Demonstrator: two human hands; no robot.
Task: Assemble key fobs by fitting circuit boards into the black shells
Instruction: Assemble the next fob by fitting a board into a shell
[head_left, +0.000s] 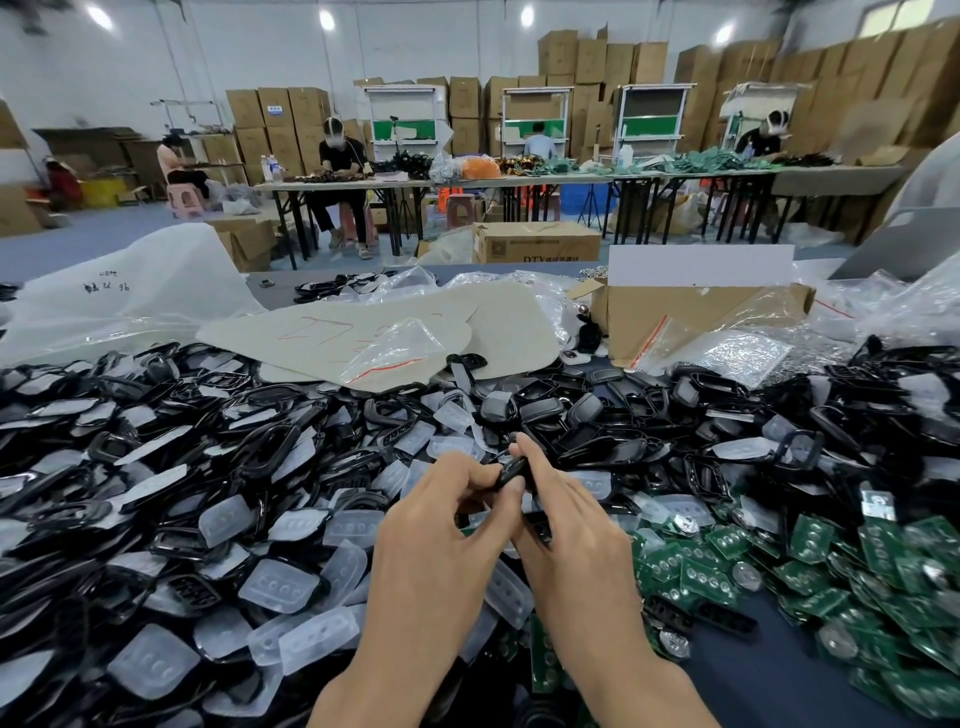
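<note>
Both hands meet over the middle of the table around one black shell. My left hand pinches its near end between thumb and forefinger. My right hand grips the shell from the right, forefinger laid along its top. Whether a board sits inside the shell is hidden by the fingers. A deep pile of black shells and translucent button pads covers the left and centre. Green circuit boards with round silver cells lie heaped at the right.
A beige cardboard sheet and clear plastic bags lie behind the pile. An open cardboard box stands at the back right. Beyond the table, several people sit at other long tables before stacked cartons.
</note>
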